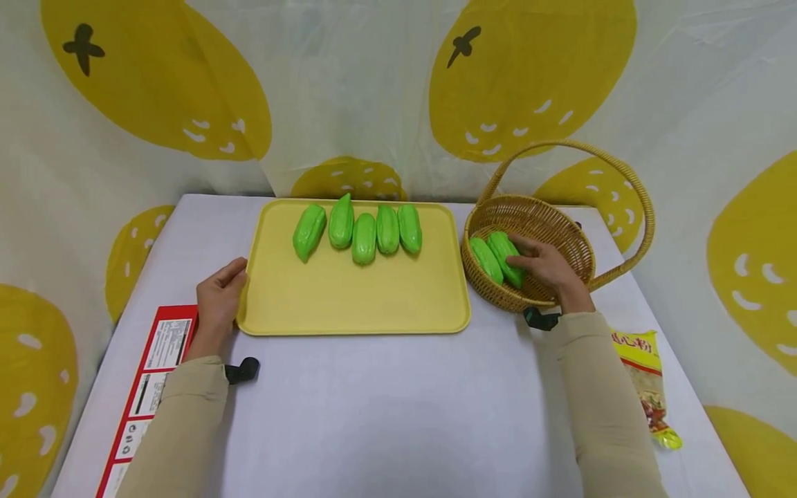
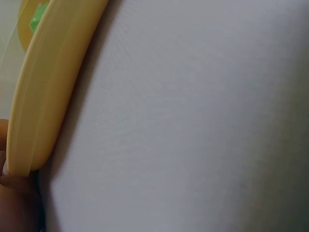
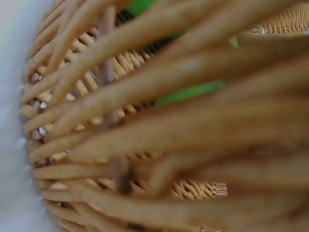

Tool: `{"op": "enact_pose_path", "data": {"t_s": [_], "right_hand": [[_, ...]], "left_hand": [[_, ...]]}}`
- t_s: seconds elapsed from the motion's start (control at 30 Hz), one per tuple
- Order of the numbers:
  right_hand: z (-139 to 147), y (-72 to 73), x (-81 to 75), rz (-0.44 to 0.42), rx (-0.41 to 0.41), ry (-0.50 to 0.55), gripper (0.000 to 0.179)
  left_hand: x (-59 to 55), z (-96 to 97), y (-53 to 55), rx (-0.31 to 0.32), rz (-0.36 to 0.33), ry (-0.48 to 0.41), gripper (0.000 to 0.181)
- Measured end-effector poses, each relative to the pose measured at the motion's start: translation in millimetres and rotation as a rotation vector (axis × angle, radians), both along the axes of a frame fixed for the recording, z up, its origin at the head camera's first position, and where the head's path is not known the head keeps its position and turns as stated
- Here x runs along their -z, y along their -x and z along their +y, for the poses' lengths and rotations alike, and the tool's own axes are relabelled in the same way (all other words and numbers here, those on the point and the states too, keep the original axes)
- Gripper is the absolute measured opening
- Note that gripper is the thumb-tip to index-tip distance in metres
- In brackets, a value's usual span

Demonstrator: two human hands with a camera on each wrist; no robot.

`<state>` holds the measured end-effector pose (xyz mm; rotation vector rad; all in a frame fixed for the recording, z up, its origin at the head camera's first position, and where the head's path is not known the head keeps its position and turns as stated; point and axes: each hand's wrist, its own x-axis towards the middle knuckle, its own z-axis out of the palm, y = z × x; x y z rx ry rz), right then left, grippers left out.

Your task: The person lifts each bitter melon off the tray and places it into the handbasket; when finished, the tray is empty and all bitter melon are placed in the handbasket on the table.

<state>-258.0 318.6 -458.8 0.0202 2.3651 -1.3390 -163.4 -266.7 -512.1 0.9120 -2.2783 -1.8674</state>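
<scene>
A yellow tray lies on the table with several green ridged gourds in a row along its far side. My left hand grips the tray's left rim; in the left wrist view, the tray's edge passes between the thumb and fingers. To the right of the tray stands a wicker basket with a tall arched handle, holding two more such gourds. My right hand reaches inside and pinches the right-hand gourd between thumb and fingers. The other gourd lies beside it.
A red and white box lies by the left forearm. A yellow printed food packet lies to the right of the right forearm. The basket's handle leans out to the right. A patterned curtain hangs behind the table.
</scene>
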Motion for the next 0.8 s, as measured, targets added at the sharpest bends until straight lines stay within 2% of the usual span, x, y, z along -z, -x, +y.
{"op": "enact_pose_path", "data": {"t_s": [0.27, 0.5, 0.63, 0.8], "right_hand": [[0.2, -7.1, -9.2, 0.070, 0.062, 0.016, 0.067], [-10.4, -12.4, -19.6, 0.153, 0.099, 0.111, 0.064], [-21.5, -18.2, -28.9, 0.192, 0.087, 0.161, 0.065], [-37.0, -22.9, -39.6, 0.274, 0.028, 0.205, 0.062]], "left_hand": [[-0.8, 1.2, -1.4, 0.000, 0.009, 0.019, 0.041], [-1.4, 0.3, -2.2, 0.006, 0.006, 0.029, 0.041], [-0.9, 0.9, -2.4, -0.004, -0.007, 0.011, 0.041], [-1.4, 1.5, -3.0, -0.005, 0.021, 0.013, 0.041]]}}
